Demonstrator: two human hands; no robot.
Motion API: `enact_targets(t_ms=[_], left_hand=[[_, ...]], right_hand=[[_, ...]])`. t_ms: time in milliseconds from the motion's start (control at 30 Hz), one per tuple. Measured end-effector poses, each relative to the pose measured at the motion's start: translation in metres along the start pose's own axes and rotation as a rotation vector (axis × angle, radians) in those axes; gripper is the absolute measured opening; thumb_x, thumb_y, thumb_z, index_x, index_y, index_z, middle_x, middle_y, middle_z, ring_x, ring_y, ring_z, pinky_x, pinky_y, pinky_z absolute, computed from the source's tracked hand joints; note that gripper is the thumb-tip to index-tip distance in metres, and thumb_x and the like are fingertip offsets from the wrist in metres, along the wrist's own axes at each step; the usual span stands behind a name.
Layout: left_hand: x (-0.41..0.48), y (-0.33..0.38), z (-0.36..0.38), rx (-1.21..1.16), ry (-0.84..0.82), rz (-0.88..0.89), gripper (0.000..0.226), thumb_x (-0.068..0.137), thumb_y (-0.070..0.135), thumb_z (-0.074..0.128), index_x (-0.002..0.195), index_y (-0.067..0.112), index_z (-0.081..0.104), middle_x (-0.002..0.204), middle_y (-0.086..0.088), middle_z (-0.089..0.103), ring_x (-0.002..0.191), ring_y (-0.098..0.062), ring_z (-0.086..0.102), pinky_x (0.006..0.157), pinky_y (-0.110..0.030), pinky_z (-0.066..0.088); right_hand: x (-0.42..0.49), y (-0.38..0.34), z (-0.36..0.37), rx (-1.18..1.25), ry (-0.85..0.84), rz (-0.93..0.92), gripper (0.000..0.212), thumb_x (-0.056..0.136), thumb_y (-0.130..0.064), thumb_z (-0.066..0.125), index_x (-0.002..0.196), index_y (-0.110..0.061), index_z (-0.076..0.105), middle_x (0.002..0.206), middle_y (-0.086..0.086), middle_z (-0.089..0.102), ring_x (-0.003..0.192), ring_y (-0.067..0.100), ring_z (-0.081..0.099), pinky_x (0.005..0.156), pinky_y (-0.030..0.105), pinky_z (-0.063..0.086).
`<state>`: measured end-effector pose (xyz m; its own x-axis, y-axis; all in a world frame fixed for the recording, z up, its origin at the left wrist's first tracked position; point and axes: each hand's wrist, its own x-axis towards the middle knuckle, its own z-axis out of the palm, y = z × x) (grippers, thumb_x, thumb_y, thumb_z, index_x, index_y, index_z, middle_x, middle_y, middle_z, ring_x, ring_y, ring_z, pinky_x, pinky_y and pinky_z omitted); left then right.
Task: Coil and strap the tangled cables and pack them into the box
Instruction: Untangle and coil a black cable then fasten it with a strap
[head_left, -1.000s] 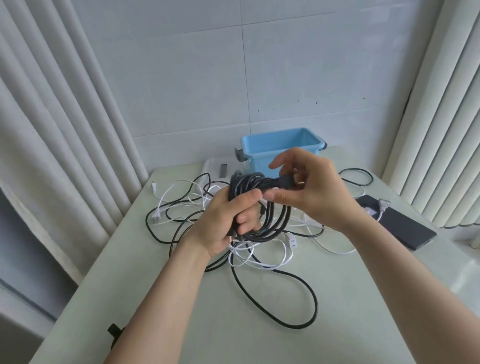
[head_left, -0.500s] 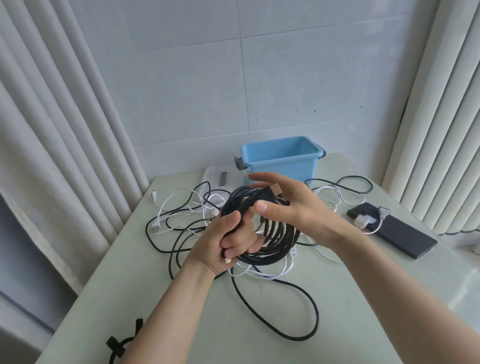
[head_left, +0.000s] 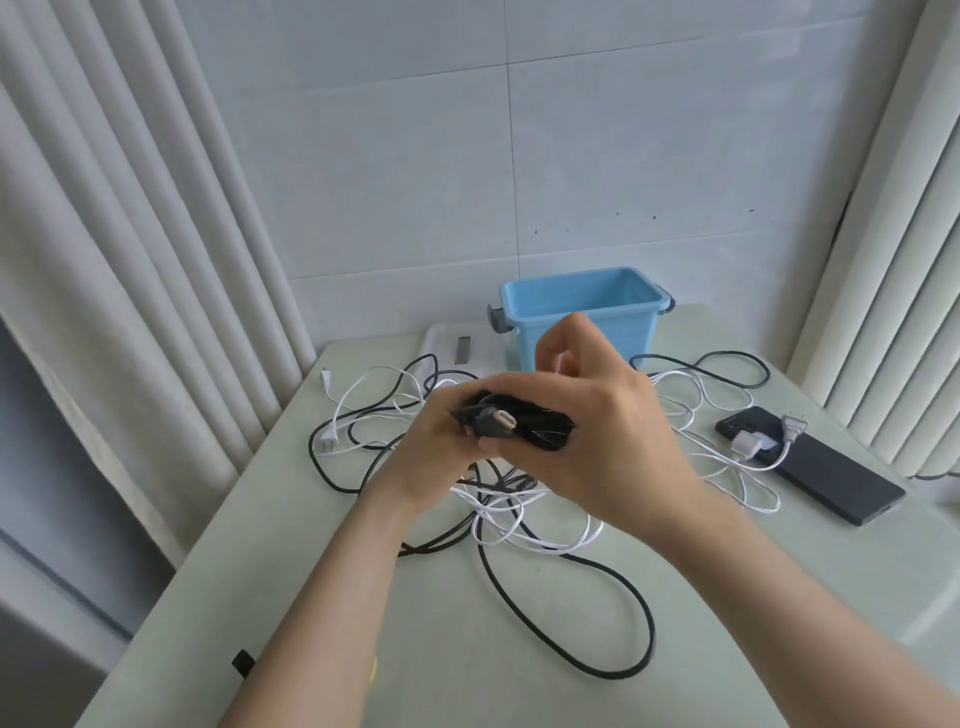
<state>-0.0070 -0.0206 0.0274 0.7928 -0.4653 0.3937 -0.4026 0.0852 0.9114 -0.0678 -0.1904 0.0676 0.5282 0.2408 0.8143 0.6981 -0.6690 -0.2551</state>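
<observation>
Holding the black coil (head_left: 545, 423) just in front of the box (head_left: 639, 332), we have both hands on it: the left hand (head_left: 441, 457) curls its fingers round the coil's left end, and the right hand (head_left: 602, 431) clamps the other end between thumb and fingers, with the thumb under the plug (head_left: 501, 417). We see the bundle edge-on, its long axis running left to right, parallel to the box's front wall, so the opening lies straight beyond our knuckles, with the right hand slightly nearer to it. A black strap (head_left: 242, 663) lies at the table (head_left: 779, 597) edge farthest from the box, on the left hand's side, so we judge that hand better placed to fetch it while the right keeps the loops together. Half a second ago the coil faced us as an open ring held mainly by the left hand; now it is squeezed flat, with the right hand closed over it.
</observation>
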Motion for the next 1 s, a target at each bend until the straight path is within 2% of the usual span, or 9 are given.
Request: enact_targets(t_ms=[133, 233, 333, 433, 533, 667, 833, 900, 1000], left_hand=[[0.002, 0.012, 0.004, 0.041, 0.036, 0.048, 0.036, 0.072, -0.015, 0.056, 0.089, 0.012, 0.072, 0.087, -0.009, 0.064, 0.081, -0.021, 0.06, 0.074, -0.035, 0.049], [0.002, 0.015, 0.004, 0.058, 0.082, 0.049, 0.032, 0.072, -0.018, 0.055, 0.094, 0.001, 0.07, 0.086, -0.013, 0.063, 0.081, -0.023, 0.059, 0.073, -0.037, 0.047], [0.001, 0.019, 0.009, 0.076, 0.147, 0.027, 0.03, 0.077, -0.019, 0.055, 0.093, 0.001, 0.07, 0.081, -0.014, 0.065, 0.076, -0.025, 0.061, 0.069, -0.033, 0.051], [0.001, 0.024, 0.01, 0.167, 0.201, 0.043, 0.035, 0.072, -0.014, 0.058, 0.092, 0.01, 0.075, 0.084, -0.014, 0.073, 0.079, -0.031, 0.069, 0.077, -0.045, 0.058], [0.002, 0.026, 0.008, 0.413, 0.204, 0.034, 0.035, 0.062, 0.0, 0.063, 0.092, 0.015, 0.075, 0.079, -0.011, 0.073, 0.079, -0.032, 0.068, 0.074, -0.053, 0.055], [0.001, 0.033, 0.015, 0.707, 0.226, 0.066, 0.032, 0.061, 0.012, 0.059, 0.089, 0.027, 0.063, 0.067, 0.004, 0.067, 0.066, -0.027, 0.061, 0.062, -0.045, 0.051], [0.002, 0.037, 0.018, 0.557, 0.293, -0.015, 0.035, 0.061, 0.016, 0.064, 0.086, 0.029, 0.043, 0.067, -0.002, 0.062, 0.051, -0.021, 0.056, 0.052, -0.041, 0.048], [0.0, 0.036, 0.019, 0.762, 0.296, 0.039, 0.03, 0.065, 0.022, 0.06, 0.088, 0.025, 0.04, 0.063, 0.007, 0.05, 0.053, -0.012, 0.045, 0.055, -0.037, 0.039], [-0.001, 0.038, 0.021, 0.995, 0.252, 0.124, 0.031, 0.074, 0.02, 0.057, 0.093, 0.024, 0.034, 0.068, 0.01, 0.049, 0.061, -0.023, 0.047, 0.056, -0.038, 0.032]], right_hand=[[-0.002, -0.005, 0.008, -0.048, 0.136, -0.142, 0.007, 0.082, -0.029, 0.082, 0.089, -0.029, 0.08, 0.089, 0.006, 0.056, 0.058, 0.031, 0.049, 0.056, 0.037, 0.043], [-0.003, -0.005, 0.01, -0.054, 0.157, -0.169, 0.008, 0.081, -0.028, 0.083, 0.088, -0.027, 0.081, 0.093, 0.008, 0.059, 0.064, 0.026, 0.051, 0.06, 0.041, 0.044], [-0.005, -0.006, 0.009, -0.022, 0.122, -0.132, 0.021, 0.075, -0.033, 0.086, 0.094, -0.028, 0.079, 0.102, 0.005, 0.06, 0.071, 0.02, 0.052, 0.066, 0.041, 0.046], [-0.003, -0.007, 0.008, 0.016, -0.043, 0.059, 0.057, 0.067, -0.043, 0.085, 0.118, -0.028, 0.064, 0.111, -0.007, 0.06, 0.078, 0.017, 0.062, 0.066, 0.037, 0.053], [-0.002, 0.004, 0.007, 0.039, -0.212, 0.212, 0.065, 0.065, -0.043, 0.086, 0.122, -0.03, 0.057, 0.1, -0.013, 0.069, 0.079, 0.016, 0.066, 0.069, 0.037, 0.055], [-0.001, 0.021, 0.0, 0.422, -0.344, 0.377, 0.041, 0.076, -0.016, 0.086, 0.112, -0.022, 0.068, 0.083, -0.01, 0.07, 0.061, 0.012, 0.069, 0.062, 0.032, 0.057], [-0.002, 0.045, -0.005, 0.87, -0.48, 0.475, 0.032, 0.084, -0.013, 0.077, 0.115, -0.015, 0.067, 0.075, -0.005, 0.066, 0.055, 0.021, 0.06, 0.055, 0.031, 0.052], [-0.003, 0.053, -0.008, 1.021, -0.563, 0.491, 0.044, 0.082, -0.023, 0.08, 0.121, -0.011, 0.063, 0.083, 0.005, 0.066, 0.067, 0.025, 0.062, 0.064, 0.033, 0.054], [-0.002, 0.056, -0.011, 1.106, -0.617, 0.585, 0.063, 0.079, -0.061, 0.071, 0.121, -0.013, 0.065, 0.095, 0.019, 0.066, 0.084, 0.032, 0.064, 0.076, 0.037, 0.054]])
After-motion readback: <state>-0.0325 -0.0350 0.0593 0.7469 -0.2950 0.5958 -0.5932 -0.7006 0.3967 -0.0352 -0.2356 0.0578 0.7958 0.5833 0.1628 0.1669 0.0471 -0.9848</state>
